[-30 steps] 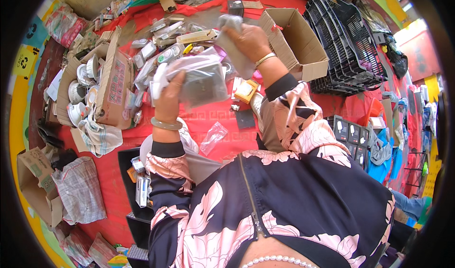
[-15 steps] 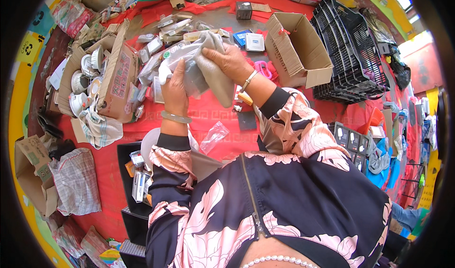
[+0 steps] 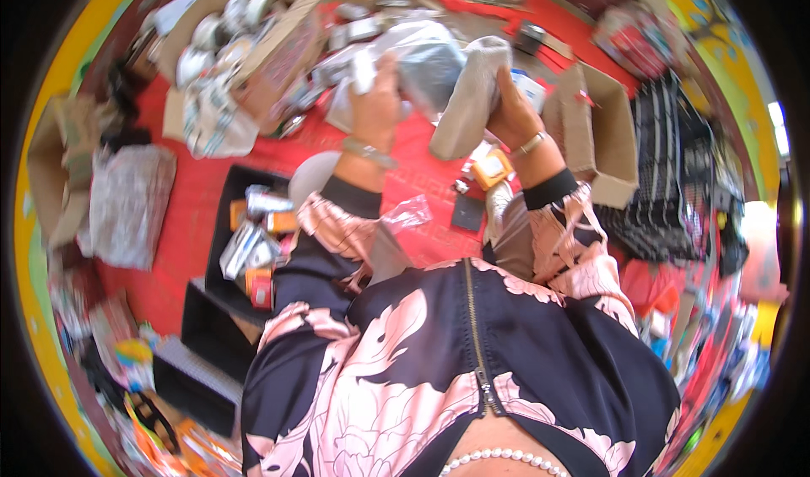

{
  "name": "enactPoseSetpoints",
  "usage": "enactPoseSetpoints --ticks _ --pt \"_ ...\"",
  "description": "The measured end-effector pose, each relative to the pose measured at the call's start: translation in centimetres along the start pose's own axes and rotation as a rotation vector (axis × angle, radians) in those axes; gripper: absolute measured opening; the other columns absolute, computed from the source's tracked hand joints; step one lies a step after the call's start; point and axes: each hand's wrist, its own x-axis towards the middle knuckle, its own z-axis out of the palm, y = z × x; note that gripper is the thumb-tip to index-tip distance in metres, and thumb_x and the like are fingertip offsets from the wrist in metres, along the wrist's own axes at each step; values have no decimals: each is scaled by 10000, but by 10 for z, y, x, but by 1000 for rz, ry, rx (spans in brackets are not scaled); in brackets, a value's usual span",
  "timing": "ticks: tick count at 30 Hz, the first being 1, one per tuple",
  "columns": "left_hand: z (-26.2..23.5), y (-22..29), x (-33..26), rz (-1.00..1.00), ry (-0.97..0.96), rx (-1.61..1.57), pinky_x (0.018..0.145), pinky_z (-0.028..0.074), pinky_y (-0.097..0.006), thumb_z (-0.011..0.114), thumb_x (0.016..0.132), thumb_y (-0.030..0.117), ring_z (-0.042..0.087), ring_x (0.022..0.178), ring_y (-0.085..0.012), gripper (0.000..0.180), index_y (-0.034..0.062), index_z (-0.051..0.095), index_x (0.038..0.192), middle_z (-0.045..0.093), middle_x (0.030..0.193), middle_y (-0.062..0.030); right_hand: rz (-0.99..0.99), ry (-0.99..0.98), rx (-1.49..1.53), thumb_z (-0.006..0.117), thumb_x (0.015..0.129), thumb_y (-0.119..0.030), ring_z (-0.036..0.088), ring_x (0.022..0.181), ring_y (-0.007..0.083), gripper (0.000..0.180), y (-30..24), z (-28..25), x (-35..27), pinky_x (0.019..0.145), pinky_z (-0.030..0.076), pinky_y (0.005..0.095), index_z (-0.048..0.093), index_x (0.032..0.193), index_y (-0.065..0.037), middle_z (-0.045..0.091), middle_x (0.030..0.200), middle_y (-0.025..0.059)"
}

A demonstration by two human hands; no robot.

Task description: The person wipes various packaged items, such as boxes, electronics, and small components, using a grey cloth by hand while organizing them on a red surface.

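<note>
The left hand [image 3: 375, 105] is raised at 11 o'clock from the person's chest, forearm upright, a metal bracelet [image 3: 364, 149] at the wrist. Its grip is clenched on a clear plastic bag [image 3: 422, 59] with something dark inside, held above the red desk [image 3: 418, 177]. At 1 o'clock the right hand [image 3: 510, 110] is lifted beside it, wrist bent; its grip is closed on a grey cloth-like pouch [image 3: 468, 97] that hangs down and touches the bag's right side.

Far left, at 9 o'clock, lies a crinkled silvery packet [image 3: 126, 203]. At 10 o'clock an open cardboard carton [image 3: 270, 29] holds round shiny tins. Below the left forearm a black tray [image 3: 224, 249] holds small orange and silver packets. Between the wrists sits a small orange box [image 3: 489, 170]. At 2 o'clock stands an open brown cardboard box [image 3: 603, 139], and beside it a black plastic crate [image 3: 675, 181].
</note>
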Motion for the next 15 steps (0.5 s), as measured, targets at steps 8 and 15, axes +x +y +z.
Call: enactPoseSetpoints --ticks 8,15 --pt "-100 26 -7 -226 402 -409 737 489 -302 536 918 241 590 876 -154 256 11 586 1021 611 968 -61 45 282 -116 620 861 -229 636 685 189 290 6 4 3 587 537 305 578 1059 -22 650 854 78" --pt "-314 -13 -103 -204 877 98 583 464 -303 620 854 280 576 676 -140 335 -30 597 980 597 812 -49 48 326 -106 544 903 -196 644 757 211 277 -8 -16 -7 637 554 338 544 1105 -6 644 921 107"
